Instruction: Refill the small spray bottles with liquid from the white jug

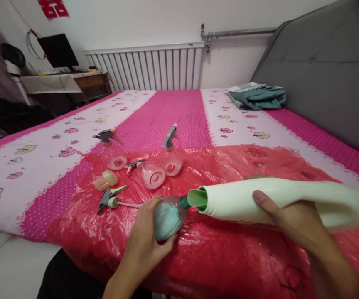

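Note:
My left hand (146,236) is closed round a clear spray bottle (168,218) with a green neck, tilted toward the right, with pale bluish liquid inside. A large pale green jug (235,201) lies nearly level in my right hand (291,224), its fingers wrapped round the body by the handle. The jug's green spout meets the mouth of the small bottle. Just left of my left hand, a grey and green spray head (106,201) with its dip tube rests on the red plastic sheet (223,253). The tube's end is hidden behind my hand.
Two pink spray bottles stand upright, one at left (114,155) and one nearer the middle (172,160). Another pink spray bottle (151,174) lies on its side beside a roll of tape (106,179). Folded clothes (257,97) lie on the bed by the grey headboard (323,70).

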Demonstrator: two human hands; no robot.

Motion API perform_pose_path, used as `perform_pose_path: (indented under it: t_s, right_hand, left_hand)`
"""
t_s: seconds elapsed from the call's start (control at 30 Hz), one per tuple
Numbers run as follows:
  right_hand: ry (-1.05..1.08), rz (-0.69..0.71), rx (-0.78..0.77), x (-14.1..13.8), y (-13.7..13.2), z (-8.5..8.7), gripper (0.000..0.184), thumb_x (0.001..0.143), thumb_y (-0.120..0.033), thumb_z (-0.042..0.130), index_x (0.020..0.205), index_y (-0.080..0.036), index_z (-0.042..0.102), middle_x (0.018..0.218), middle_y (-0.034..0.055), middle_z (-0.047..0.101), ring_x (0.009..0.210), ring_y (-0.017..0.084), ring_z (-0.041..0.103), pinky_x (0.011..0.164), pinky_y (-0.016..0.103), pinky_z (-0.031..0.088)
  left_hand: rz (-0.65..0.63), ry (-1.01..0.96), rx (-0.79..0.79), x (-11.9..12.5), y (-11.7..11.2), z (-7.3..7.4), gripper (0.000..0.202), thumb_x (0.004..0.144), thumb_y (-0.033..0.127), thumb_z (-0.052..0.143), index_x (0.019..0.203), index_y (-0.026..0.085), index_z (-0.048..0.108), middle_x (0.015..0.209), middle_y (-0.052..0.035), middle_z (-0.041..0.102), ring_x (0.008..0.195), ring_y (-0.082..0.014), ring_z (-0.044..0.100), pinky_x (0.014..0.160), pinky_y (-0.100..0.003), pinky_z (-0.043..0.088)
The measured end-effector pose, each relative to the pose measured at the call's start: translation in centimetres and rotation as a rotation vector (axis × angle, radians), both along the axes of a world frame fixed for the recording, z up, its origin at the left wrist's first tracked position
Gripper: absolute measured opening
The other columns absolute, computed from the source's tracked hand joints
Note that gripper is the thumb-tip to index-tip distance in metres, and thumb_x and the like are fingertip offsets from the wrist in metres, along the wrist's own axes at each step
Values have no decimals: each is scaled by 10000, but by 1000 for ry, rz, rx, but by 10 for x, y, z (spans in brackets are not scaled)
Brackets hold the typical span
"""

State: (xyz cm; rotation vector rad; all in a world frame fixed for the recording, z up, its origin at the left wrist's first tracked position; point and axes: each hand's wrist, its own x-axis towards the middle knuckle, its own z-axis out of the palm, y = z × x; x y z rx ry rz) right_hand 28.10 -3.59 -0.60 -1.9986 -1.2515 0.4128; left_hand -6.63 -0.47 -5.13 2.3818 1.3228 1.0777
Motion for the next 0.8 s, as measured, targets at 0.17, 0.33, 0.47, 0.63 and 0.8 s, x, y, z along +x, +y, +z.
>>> perform_pose_path:
  t_s: [0.17, 0.33, 0.47, 0.63, 0.8]
  right_hand:
    - [25, 14, 6, -5, 0, 5, 1006, 675, -1089, 487, 1167, -260, 777, 1218, 63, 653, 1226, 381, 587, 1237, 630, 356]
    - [33, 27, 22, -5, 0, 2, 960, 723, -1056, 507, 1189, -258, 769, 1219, 55, 654, 1220, 364, 590, 1240, 623, 340]
    - [22, 34, 17, -1, 1, 0, 908, 721, -1035, 515, 1112, -255, 765, 1209, 37, 658, 1212, 354, 592, 1231, 613, 350]
    - [31, 19, 8, -1, 1, 1, 895, 714, -1033, 525, 1166, -298, 763, 1216, 13, 657, 1232, 359, 584, 1241, 620, 337]
    - [21, 40, 25, -1, 2, -1, 884, 736, -1034, 512, 1166, -301, 759, 1206, 10, 660, 1228, 356, 587, 1241, 615, 336]
  left_hand:
    - [9, 10, 3, 1, -1, 3, 718, 835, 220, 709, 1477, 272, 393, 1335, -129, 632, 1210, -369, 669, 1021, -611, 599]
    - [8, -28, -2, 1, -1, 5, 714, 807, 215, 721, 1460, 286, 443, 1328, -130, 659, 1206, -384, 685, 1013, -599, 610]
    - [10, -23, -15, 1, -1, 3, 731, 811, 212, 724, 1472, 293, 424, 1341, -131, 645, 1225, -377, 674, 1031, -600, 601]
    - [5, 11, -28, 0, -2, 2, 715, 844, 222, 702, 1482, 282, 383, 1353, -141, 620, 1237, -378, 656, 1044, -619, 587]
    - [-4, 9, -27, 0, -2, 2, 723, 840, 226, 695, 1486, 282, 377, 1359, -150, 616, 1240, -386, 647, 1055, -611, 581]
